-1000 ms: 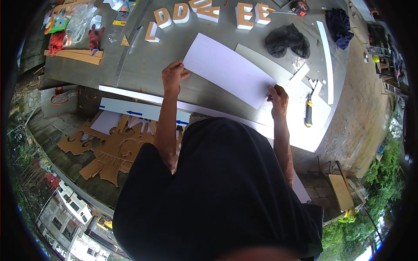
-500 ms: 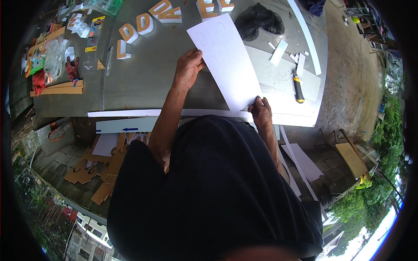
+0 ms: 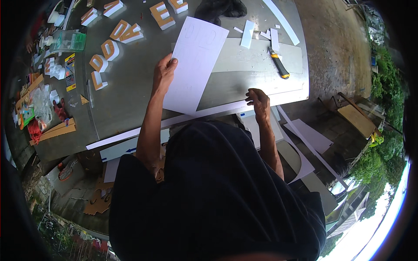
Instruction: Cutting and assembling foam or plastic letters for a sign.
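Observation:
A white rectangular sheet (image 3: 196, 65) with faint outlines drawn on it slants above the metal table. My left hand (image 3: 163, 76) is closed on its left edge, thumb on top. My right hand (image 3: 260, 104) has come off the sheet and hovers near the table's front edge, fingers loosely bent and apart, with nothing in them. Beyond it, a utility knife (image 3: 279, 65) with a black and yellow handle lies on the table beside white offcuts (image 3: 247, 35). Several tan-faced, white-sided block letters (image 3: 109, 50) stand in a scattered row beyond my left hand.
A long white strip (image 3: 117, 138) runs along the table's near edge. A black plastic bag (image 3: 220, 9) lies at the far side, a curved white strip (image 3: 283, 21) to its right. At left are a green-clear container (image 3: 72, 41), a clear plastic bag (image 3: 42, 104) and cardboard pieces (image 3: 58, 130).
My right hand has let go of the sheet's lower corner. My left hand has turned the sheet to tilt the other way. The whole view has swung round.

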A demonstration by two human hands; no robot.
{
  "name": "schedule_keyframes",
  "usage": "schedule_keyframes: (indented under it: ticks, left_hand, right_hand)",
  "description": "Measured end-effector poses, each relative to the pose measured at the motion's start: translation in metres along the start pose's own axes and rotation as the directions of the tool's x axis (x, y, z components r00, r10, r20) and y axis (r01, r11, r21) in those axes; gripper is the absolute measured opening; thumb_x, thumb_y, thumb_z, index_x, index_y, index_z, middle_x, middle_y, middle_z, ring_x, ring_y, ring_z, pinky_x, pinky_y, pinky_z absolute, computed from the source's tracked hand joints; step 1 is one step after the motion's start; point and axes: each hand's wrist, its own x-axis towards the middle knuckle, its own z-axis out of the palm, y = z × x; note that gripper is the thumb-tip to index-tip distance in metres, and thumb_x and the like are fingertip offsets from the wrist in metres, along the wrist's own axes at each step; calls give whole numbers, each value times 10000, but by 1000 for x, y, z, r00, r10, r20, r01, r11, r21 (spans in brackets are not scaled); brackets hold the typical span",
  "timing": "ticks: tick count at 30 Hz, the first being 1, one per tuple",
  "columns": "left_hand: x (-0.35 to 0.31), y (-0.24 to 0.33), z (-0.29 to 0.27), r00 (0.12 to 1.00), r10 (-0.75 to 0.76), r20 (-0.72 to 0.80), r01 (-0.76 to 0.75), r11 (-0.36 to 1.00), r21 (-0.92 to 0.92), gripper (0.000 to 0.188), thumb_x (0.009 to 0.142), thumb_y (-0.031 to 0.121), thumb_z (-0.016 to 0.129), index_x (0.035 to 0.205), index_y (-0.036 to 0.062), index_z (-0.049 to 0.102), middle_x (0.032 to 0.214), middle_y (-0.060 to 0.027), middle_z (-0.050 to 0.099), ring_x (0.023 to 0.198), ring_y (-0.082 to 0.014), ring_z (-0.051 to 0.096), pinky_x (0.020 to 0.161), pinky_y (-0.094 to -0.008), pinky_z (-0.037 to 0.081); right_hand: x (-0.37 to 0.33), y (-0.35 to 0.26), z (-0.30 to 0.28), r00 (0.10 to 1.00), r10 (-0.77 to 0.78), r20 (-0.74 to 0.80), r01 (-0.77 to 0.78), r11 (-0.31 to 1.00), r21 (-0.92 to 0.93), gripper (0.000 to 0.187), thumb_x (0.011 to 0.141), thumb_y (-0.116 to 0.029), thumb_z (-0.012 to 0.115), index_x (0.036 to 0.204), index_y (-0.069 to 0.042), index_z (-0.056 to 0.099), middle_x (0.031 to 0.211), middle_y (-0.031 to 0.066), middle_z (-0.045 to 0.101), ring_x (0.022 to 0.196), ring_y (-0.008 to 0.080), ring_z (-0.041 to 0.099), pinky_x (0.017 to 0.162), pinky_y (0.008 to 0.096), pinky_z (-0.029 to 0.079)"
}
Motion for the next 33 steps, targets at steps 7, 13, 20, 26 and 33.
schedule_keyframes:
  ticks: [7, 13, 20, 26, 33]
  left_hand:
    - [33, 6, 21, 904, 327, 275, -426, 635, 645, 370, 974, 126, 596, 1341, 129, 640, 1093, -229, 709, 947, -367, 707, 847, -411, 549]
    - [52, 22, 72, 889, 296, 350, -444, 367, 817, 422, 870, 126, 723, 1289, 163, 692, 1232, -106, 677, 1175, -307, 600, 978, -423, 480]
    - [14, 35, 103, 887, 312, 342, -422, 240, 875, 998, 622, 370, 926, 1477, 109, 482, 1535, -136, 411, 1415, -355, 367, 1167, -509, 329]
    - [-10, 25, 110, 953, 122, 278, -298, 201, 933, 1352, 440, 400, 984, 1567, 117, 290, 1624, -152, 255, 1497, -405, 220, 1233, -581, 202]
    - [11, 31, 116, 947, 170, 272, -311, 280, 908, 1312, 447, 347, 979, 1556, 131, 312, 1602, -136, 285, 1476, -384, 257, 1244, -584, 184]
  right_hand:
    - [90, -21, -65, 832, -516, -205, 334, 760, -558, 198, 925, -178, 682, 1054, -38, 736, 889, 130, 751, 775, 228, 716, 741, 354, 554]
    - [155, -53, -60, 893, -449, -35, 370, 776, -512, 192, 909, -218, 685, 1034, -80, 732, 894, 153, 752, 833, 324, 738, 769, 397, 563]
    - [182, -68, 12, 879, -474, 47, 349, 574, -741, 487, 913, -445, 676, 1157, -26, 625, 1083, 230, 674, 931, 398, 700, 785, 481, 559]
    - [198, -99, 39, 911, -405, 80, 310, 543, -780, 716, 848, -548, 706, 1168, 64, 513, 1119, 230, 587, 939, 394, 696, 776, 490, 563]
    - [216, -106, 33, 937, -346, -36, 200, 619, -759, 647, 751, -365, 794, 1176, 46, 532, 1141, 246, 587, 1144, 407, 601, 900, 505, 531]
